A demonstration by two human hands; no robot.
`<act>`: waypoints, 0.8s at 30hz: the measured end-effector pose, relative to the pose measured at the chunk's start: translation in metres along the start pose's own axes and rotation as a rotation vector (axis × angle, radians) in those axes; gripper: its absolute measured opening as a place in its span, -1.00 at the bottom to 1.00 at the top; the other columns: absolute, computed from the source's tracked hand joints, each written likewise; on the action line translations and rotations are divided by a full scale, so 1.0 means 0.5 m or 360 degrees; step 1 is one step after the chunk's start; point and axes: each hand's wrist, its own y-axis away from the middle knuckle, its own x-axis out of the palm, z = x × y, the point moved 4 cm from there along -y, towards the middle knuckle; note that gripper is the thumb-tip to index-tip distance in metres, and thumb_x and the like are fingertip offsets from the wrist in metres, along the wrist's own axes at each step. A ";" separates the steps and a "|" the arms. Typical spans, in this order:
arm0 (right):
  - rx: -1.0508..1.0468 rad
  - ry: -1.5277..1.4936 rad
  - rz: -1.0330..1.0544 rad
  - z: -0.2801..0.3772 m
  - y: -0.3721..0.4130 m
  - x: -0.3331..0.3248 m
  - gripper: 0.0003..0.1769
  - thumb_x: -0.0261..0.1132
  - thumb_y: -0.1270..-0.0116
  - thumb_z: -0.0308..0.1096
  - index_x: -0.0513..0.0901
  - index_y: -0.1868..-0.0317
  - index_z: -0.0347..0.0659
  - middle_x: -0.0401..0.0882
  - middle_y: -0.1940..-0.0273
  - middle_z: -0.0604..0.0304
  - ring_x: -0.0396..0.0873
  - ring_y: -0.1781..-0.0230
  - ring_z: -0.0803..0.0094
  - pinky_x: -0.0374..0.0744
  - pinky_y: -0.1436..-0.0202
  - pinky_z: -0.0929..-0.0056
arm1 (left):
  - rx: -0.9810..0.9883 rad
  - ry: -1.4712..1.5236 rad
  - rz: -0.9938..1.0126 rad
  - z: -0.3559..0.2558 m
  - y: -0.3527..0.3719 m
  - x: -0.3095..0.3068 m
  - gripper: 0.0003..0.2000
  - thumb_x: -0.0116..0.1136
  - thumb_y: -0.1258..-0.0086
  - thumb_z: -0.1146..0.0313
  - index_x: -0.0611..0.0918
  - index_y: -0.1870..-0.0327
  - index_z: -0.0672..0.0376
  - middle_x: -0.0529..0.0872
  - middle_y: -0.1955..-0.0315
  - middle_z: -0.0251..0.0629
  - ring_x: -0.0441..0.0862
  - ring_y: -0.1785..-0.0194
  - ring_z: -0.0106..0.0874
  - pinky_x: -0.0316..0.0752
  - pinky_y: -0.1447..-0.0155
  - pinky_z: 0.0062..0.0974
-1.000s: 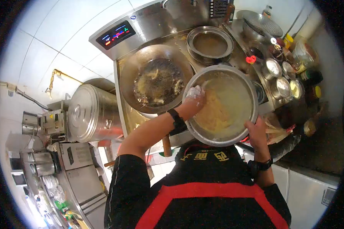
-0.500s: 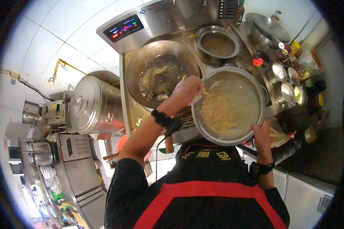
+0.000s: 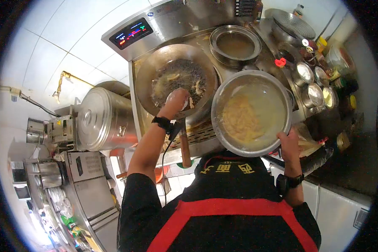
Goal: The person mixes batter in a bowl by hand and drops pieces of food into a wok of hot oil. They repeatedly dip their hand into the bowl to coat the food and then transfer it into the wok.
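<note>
Apron (image 3: 233, 185) shows yellow 西面 (image 3: 235, 168) beside bowl (image 3: 214, 119) in right hand (image 3: 289, 145).

Black garment (image 3: 229, 185): gold characters (image 3: 223, 168), 西 and 面 legible, third unclear. Lit panel (image 3: 132, 33) unreadable.

I see white tiles (image 3: 86, 21) bright at upper left, glare at lower left, dimness along the right, and bowed outer edges

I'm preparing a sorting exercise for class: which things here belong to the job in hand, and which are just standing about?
Job in hand:
- wok
- metal basin, rim in the right grip
- pale mixture inside the basin

Apparently just standing about:
- lidded pot
- perforated strainer
</note>
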 end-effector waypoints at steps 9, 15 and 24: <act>0.0008 0.0247 0.0024 0.009 0.001 0.013 -0.58 0.15 -0.10 -0.45 0.52 -0.01 -0.42 0.61 0.18 0.11 0.56 0.24 0.45 0.54 0.12 0.45 | 0.0094 -0.0035 0.0043 -0.182 -0.093 -0.075 -0.81 0.08 -0.21 0.49 0.60 0.15 0.17 0.64 0.31 -0.02 0.61 0.24 -0.05 0.54 0.14 -0.18; 0.0062 -0.0054 0.0037 0.038 0.012 0.050 -0.57 0.20 -0.05 -0.38 0.52 0.04 -0.42 0.62 0.26 0.03 0.57 0.32 0.31 0.56 0.24 0.32 | 0.0496 0.0120 0.0282 -0.332 -0.062 0.055 -0.88 0.10 -0.21 0.46 0.64 0.27 0.19 0.65 0.37 -0.07 0.63 0.23 -0.10 0.55 0.11 -0.17; 0.0038 0.0246 0.0122 0.016 0.002 0.050 -0.50 0.21 -0.06 -0.37 0.51 -0.06 -0.34 0.63 0.21 0.03 0.60 0.28 0.31 0.56 0.18 0.34 | 0.0246 0.0189 0.0562 -0.366 -0.045 0.169 -0.88 0.15 -0.13 0.37 0.62 0.39 0.23 0.61 0.50 -0.06 0.59 0.38 -0.04 0.52 0.27 -0.11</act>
